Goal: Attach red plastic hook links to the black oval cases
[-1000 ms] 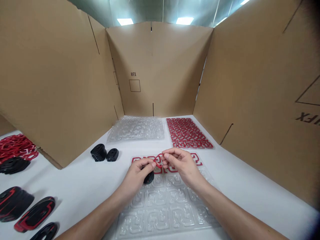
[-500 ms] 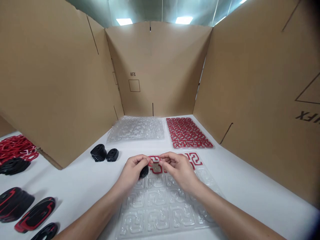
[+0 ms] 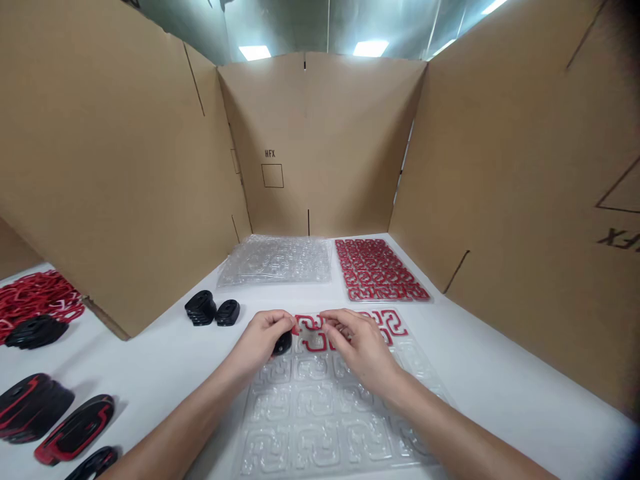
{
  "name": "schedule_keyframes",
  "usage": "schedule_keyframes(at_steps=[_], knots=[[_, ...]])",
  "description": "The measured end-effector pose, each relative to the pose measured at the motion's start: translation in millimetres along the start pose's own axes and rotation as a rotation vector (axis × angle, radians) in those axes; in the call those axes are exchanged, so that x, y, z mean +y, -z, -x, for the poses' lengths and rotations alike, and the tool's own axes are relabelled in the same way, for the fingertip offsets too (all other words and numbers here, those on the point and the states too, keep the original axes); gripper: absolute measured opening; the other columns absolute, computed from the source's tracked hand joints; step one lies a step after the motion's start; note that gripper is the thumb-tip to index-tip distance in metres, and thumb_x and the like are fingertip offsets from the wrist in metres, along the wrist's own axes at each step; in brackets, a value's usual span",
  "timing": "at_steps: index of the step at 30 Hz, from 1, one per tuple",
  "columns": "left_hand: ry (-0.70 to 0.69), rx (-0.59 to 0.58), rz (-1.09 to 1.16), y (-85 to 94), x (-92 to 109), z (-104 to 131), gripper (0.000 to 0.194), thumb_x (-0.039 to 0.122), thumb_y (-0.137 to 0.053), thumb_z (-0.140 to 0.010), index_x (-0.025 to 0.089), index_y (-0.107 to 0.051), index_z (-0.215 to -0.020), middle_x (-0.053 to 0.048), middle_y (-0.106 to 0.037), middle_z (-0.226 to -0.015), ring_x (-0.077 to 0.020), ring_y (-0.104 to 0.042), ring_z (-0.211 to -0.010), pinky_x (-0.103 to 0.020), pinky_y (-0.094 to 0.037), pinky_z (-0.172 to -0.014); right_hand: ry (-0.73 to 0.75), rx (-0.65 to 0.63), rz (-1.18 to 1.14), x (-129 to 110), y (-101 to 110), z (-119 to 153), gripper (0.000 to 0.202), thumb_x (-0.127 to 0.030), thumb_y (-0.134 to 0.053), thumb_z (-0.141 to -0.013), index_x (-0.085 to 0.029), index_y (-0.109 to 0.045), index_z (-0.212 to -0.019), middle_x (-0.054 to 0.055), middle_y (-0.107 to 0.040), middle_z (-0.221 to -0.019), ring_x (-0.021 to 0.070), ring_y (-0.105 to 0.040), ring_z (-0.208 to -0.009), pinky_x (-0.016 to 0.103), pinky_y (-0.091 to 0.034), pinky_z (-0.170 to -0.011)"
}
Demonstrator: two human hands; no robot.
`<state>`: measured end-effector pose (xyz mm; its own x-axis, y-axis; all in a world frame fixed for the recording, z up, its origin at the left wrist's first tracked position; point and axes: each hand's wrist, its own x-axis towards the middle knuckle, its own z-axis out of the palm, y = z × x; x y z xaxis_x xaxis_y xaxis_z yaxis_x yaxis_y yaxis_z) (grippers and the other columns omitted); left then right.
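Note:
My left hand (image 3: 267,337) is closed, its thumb and index finger pinched together. A black plastic part (image 3: 283,344) shows under those fingers, with a bit of red at the fingertips. My right hand (image 3: 357,337) hovers over the upper rows of a clear moulded tray (image 3: 317,407); its thumb and index finger are slightly apart, and I see nothing between them. Red bracket-shaped plastic pieces (image 3: 316,343) lie in the tray's top row, some hidden by my right hand. The nearer cavities show only clear plastic.
Behind lie a stack of clear trays (image 3: 277,260) and a tray filled with red pieces (image 3: 377,270). Black parts (image 3: 201,308) stand left of centre. Black-and-red assembled parts (image 3: 77,427) and a red heap (image 3: 37,297) are further left. Cardboard walls (image 3: 330,147) enclose three sides.
My hands have drawn slightly apart. The red piece that was between my fingertips now appears lower, at the tray's top row. The view has shifted slightly.

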<state>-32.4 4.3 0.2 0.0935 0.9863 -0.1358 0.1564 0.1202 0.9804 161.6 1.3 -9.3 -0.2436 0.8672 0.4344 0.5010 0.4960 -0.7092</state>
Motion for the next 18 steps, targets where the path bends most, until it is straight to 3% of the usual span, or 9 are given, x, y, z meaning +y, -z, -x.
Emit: schedule_keyframes(at_steps=[6,12,15,18], knots=[[-0.129,-0.148,-0.039,-10.6,-4.9,5.3,0.032,0.044,-0.059,-0.077,0.016,-0.058,-0.061,0.005,-0.041,-0.055,-0.0087,-0.033,-0.052,-0.02,-0.024,-0.048,0.046,-0.13,0.138,-1.1,-3.6,4.0,0.014,-0.016,-0.058,-0.087,-0.02,-0.071,-0.088,0.001,-0.072,-0.079,0.0155,-0.063,-0.073,0.024,-0.043,-0.069],[-0.097,-0.089,-0.082,-8.8,-13.8,0.1,0.04,0.055,-0.058,-0.079,0.016,-0.067,-0.086,0.006,-0.04,-0.056,-0.0094,-0.028,-0.049,-0.02,-0.021,-0.042,-0.003,-0.031,0.151,1.1,3.7,0.9,0.019,-0.014,-0.055,-0.089,-0.021,-0.073,-0.094,0.002,-0.074,-0.087,0.0148,-0.065,-0.077,0.023,-0.044,-0.075],[-0.128,-0.088,-0.105,-8.3,-16.2,-2.4,0.039,0.055,-0.058,-0.079,0.016,-0.067,-0.081,0.005,-0.042,-0.056,-0.01,-0.032,-0.05,-0.02,-0.026,-0.044,-0.017,-0.016,0.171,1.1,3.3,2.0,0.017,-0.016,-0.06,-0.087,-0.02,-0.075,-0.093,0.004,-0.073,-0.085,0.0148,-0.065,-0.076,0.023,-0.044,-0.074],[-0.243,-0.115,-0.147,-9.3,-15.0,-2.0,0.036,0.05,-0.058,-0.081,0.016,-0.067,-0.072,0.0,-0.057,-0.066,-0.0137,-0.047,-0.062,-0.022,-0.038,-0.06,-0.001,-0.089,0.183,-1.9,-0.1,3.3,0.017,-0.015,-0.061,-0.086,-0.021,-0.076,-0.09,0.003,-0.072,-0.082,0.0145,-0.064,-0.077,0.021,-0.044,-0.073]])
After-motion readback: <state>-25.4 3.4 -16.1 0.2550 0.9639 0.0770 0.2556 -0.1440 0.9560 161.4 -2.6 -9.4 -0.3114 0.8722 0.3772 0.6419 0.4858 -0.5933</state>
